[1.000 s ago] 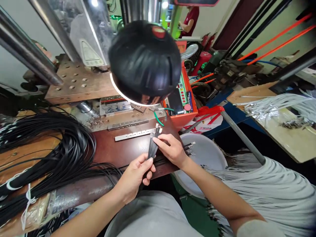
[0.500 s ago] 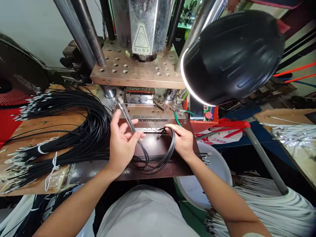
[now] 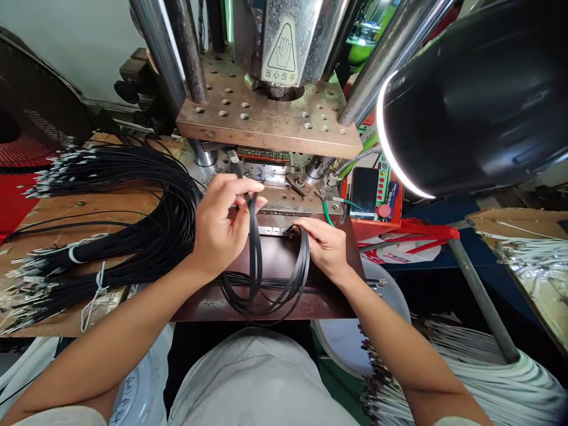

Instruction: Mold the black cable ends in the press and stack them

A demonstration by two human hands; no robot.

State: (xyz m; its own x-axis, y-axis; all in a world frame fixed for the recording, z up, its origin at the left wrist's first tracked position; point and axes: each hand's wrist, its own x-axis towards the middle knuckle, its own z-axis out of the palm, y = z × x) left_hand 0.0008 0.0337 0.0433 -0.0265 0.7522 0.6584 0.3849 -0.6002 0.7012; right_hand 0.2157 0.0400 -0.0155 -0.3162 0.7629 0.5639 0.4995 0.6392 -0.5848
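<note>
I judge the black flat cables [image 3: 254, 254] light, springy and slick; grip them close to their ends. They loop over the dark bench [image 3: 331, 305]. The left hand [image 3: 224, 228] curls its fingers around them; the right hand [image 3: 325, 247] rests its fingers, pressed together, by the metal strip [image 3: 271, 231] (any pinch is hidden from my view).

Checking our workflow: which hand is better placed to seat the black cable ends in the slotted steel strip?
Right, likely: the right hand is at the slotted steel strip; the left hand grips black flat cables.

“当心伤手” beneath a triangular hand sign [image 3: 281, 52] on the press guard [image 3: 309, 47]
</note>
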